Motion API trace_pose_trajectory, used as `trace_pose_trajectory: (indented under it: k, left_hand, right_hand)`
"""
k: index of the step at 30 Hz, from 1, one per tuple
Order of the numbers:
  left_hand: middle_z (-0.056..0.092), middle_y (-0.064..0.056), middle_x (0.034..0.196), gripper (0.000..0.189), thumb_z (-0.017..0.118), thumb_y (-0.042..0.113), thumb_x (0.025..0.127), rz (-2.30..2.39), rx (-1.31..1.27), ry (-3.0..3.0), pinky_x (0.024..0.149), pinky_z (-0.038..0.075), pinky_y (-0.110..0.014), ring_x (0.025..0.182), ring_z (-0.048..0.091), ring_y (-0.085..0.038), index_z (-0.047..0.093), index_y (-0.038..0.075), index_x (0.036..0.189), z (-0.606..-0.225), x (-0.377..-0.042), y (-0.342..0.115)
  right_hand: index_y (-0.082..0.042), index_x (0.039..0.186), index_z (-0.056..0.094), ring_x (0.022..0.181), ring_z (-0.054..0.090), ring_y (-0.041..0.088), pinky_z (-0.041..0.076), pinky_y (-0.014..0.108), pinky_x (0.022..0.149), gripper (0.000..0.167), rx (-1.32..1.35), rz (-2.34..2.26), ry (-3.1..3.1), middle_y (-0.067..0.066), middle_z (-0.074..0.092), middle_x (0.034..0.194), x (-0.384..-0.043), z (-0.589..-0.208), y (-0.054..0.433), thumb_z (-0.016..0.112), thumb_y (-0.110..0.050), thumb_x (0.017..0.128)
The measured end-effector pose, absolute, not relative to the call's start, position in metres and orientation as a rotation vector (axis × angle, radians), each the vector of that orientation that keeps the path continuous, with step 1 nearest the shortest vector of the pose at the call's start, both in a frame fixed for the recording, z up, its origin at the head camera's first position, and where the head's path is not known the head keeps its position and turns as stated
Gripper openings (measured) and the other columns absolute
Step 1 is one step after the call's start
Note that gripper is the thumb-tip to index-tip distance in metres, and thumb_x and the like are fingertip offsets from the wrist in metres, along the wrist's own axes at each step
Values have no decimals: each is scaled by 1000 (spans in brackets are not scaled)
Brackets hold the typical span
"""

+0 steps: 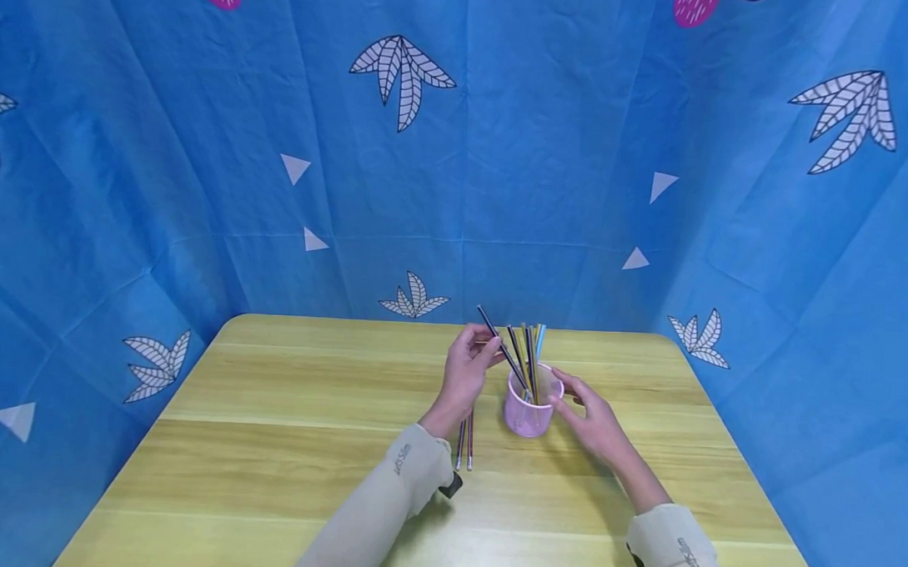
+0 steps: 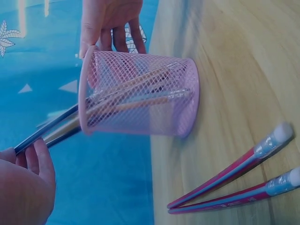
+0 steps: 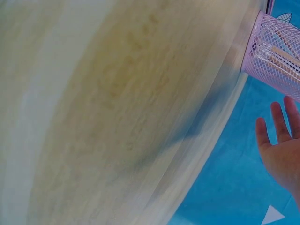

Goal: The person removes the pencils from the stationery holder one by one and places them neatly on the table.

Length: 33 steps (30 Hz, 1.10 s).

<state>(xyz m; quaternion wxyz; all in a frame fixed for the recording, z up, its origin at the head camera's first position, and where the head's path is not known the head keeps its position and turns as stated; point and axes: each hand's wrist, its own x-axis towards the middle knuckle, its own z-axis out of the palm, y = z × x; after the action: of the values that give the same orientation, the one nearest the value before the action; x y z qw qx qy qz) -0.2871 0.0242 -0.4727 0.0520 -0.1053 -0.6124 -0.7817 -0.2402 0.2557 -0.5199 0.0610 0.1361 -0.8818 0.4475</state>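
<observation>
In the head view, my left hand (image 1: 467, 372) pinches a dark pencil (image 1: 511, 358) that leans to the left, its lower end inside a pink mesh pen cup (image 1: 528, 420). The cup stands upright on the table and holds several other pencils (image 1: 531, 357). My right hand (image 1: 597, 429) is at the cup's right side, fingers extended and thumb right at the rim. The left wrist view shows eraser ends through the mesh (image 2: 140, 117). Two red-and-blue pencils (image 2: 220, 176) with white erasers lie on the table beside the cup, partly hidden by my left wrist in the head view.
The wood-grain table (image 1: 268, 444) extends to both sides of the cup. Behind it and at its sides hangs a blue curtain (image 1: 532, 194) with leaf and triangle prints. A light blue item (image 1: 540, 340) sticks up at the back of the cup.
</observation>
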Motion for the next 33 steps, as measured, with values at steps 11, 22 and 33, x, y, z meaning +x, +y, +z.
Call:
trace_pose_trajectory:
  k: [11, 22, 33]
  left_hand:
    - [64, -19, 115, 19, 62, 4, 102, -2408, -278, -1818, 94, 64, -37, 95, 68, -18, 58, -3, 119, -469, -286, 19]
    - [65, -16, 114, 17, 59, 0, 102, -2412, -285, -1728, 93, 65, -37, 95, 66, -15, 56, -6, 119, -459, -285, 14]
    - [65, -7, 111, 19, 58, 1, 103, -2397, -277, -1740, 93, 64, -36, 107, 66, -30, 56, -3, 121, -452, -284, 1]
  right_hand:
    - [-6, 154, 44, 134, 55, 45, 43, 62, 117, 57, 412, 1348, -2670, 25, 58, 145, -238, -520, 256, 61, -29, 105]
    - [-8, 155, 44, 133, 55, 45, 43, 63, 116, 58, 420, 1327, -2681, 25, 58, 144, -238, -518, 259, 60, -32, 106]
    - [-9, 156, 44, 134, 55, 44, 43, 62, 117, 58, 417, 1354, -2671, 24, 57, 146, -240, -520, 258, 61, -32, 105]
